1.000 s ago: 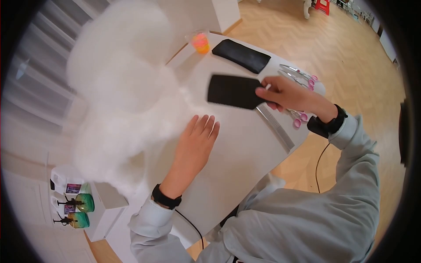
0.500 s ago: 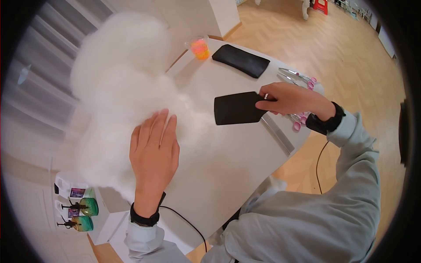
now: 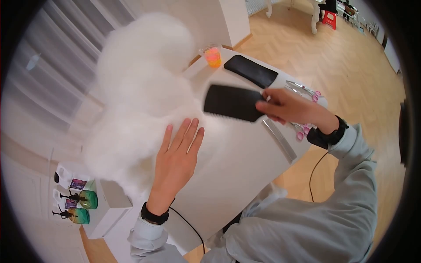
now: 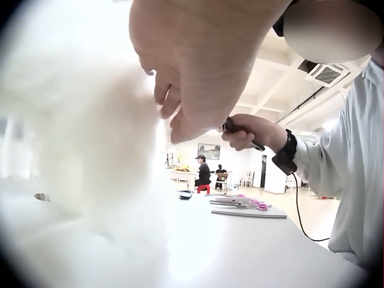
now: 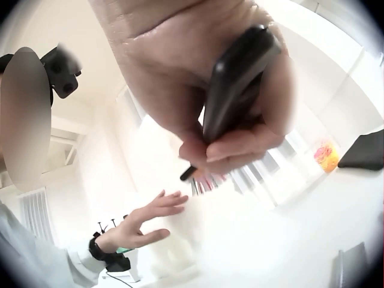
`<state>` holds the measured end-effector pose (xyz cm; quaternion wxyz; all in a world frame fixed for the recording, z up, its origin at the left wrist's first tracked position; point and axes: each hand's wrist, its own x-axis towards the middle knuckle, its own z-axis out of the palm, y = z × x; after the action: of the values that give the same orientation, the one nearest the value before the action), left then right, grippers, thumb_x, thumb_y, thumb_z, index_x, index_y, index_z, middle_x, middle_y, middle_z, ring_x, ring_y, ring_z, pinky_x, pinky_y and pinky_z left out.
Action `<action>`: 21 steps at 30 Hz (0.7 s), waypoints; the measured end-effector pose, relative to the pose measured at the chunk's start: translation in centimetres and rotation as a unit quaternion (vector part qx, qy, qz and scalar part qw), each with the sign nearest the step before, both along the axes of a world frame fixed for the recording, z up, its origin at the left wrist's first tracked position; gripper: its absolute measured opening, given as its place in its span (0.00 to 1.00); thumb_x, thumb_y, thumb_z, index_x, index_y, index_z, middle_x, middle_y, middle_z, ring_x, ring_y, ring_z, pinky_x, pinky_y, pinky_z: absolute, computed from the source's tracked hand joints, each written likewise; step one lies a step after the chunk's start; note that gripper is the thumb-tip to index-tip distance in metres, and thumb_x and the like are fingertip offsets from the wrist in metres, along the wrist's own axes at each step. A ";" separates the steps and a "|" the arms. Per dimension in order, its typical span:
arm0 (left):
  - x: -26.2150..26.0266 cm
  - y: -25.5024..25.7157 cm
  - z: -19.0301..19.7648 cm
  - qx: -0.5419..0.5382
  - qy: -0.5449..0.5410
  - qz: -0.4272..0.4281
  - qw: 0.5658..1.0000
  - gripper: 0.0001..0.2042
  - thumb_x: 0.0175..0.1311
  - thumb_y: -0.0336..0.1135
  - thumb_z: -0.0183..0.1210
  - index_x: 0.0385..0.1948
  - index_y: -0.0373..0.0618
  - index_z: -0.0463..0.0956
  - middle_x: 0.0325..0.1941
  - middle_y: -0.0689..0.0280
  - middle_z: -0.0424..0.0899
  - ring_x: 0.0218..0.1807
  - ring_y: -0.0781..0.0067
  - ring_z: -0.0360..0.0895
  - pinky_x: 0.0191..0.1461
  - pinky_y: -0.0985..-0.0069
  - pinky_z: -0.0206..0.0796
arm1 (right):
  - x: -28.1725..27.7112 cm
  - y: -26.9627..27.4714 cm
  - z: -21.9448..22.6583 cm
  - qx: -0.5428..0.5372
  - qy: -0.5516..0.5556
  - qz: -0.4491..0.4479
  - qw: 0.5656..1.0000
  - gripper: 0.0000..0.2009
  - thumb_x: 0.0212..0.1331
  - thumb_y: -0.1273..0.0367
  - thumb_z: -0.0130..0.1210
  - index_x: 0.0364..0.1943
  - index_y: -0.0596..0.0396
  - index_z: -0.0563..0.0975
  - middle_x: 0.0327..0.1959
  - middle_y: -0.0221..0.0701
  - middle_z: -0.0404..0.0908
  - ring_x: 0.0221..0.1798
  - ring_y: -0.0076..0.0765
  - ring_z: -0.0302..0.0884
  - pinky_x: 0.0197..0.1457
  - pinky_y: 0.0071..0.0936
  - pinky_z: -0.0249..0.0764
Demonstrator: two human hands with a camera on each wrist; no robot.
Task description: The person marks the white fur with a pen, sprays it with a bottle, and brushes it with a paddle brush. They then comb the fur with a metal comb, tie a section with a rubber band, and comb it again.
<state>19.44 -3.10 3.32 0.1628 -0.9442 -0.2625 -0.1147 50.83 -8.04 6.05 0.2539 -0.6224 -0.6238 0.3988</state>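
A large white fluffy figure (image 3: 131, 114) with rounded puffs of fur fills the left side of the table. My left hand (image 3: 176, 160) lies at its near right side, fingers straight and slightly spread, fingertips against the fur. My right hand (image 3: 287, 106) grips the handle of a black paddle brush (image 3: 232, 103); its back faces up and its pins show along the lower edge. The brush head is over the table, just right of the fur. The right wrist view shows the dark handle (image 5: 234, 84) between thumb and curled fingers.
A metal comb (image 3: 280, 142) and several pink-handled scissors (image 3: 307, 90) lie along the right edge of the white table (image 3: 215, 188). Behind the brush are a black pouch (image 3: 251, 71) and a clear cup with orange and pink contents (image 3: 213, 57). Spray bottles (image 3: 89, 199) stand lower left.
My left hand moved left onto the fur, then partway back right. The brush dipped and turned in my right hand's grip, then rose back leftward, close to the fur. The head view has shifted slightly.
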 end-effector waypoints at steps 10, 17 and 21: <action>-2.2 0.9 1.9 0.100 -0.119 -0.004 0.988 0.26 0.47 0.19 0.53 0.54 0.44 0.75 0.61 0.64 0.75 0.65 0.59 0.69 0.71 0.56 0.55 | -2.0 -1.4 0.4 -0.015 -0.009 0.108 0.994 0.18 0.67 0.56 0.53 0.30 0.56 0.71 0.17 0.27 0.74 0.19 0.21 0.72 0.23 0.23 0.67; -2.1 1.2 2.0 0.111 -0.126 0.024 0.986 0.29 0.47 0.18 0.51 0.57 0.44 0.73 0.58 0.64 0.76 0.62 0.58 0.70 0.71 0.57 0.55 | -1.2 0.3 -1.1 0.024 0.047 0.007 0.999 0.21 0.71 0.55 0.48 0.24 0.56 0.66 0.14 0.25 0.71 0.17 0.18 0.67 0.23 0.22 0.64; -1.3 1.1 1.9 0.131 -0.118 0.021 0.984 0.23 0.51 0.20 0.53 0.53 0.42 0.76 0.54 0.64 0.79 0.59 0.64 0.72 0.69 0.59 0.59 | 0.7 -0.4 -0.8 -0.064 -0.135 0.076 0.986 0.17 0.71 0.59 0.49 0.29 0.58 0.70 0.15 0.25 0.72 0.17 0.16 0.69 0.21 0.19 0.65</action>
<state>18.11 -1.99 5.24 0.2550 -0.8891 -0.2821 -0.2549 51.51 -8.49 5.27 0.0963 -0.6362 -0.6710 0.3685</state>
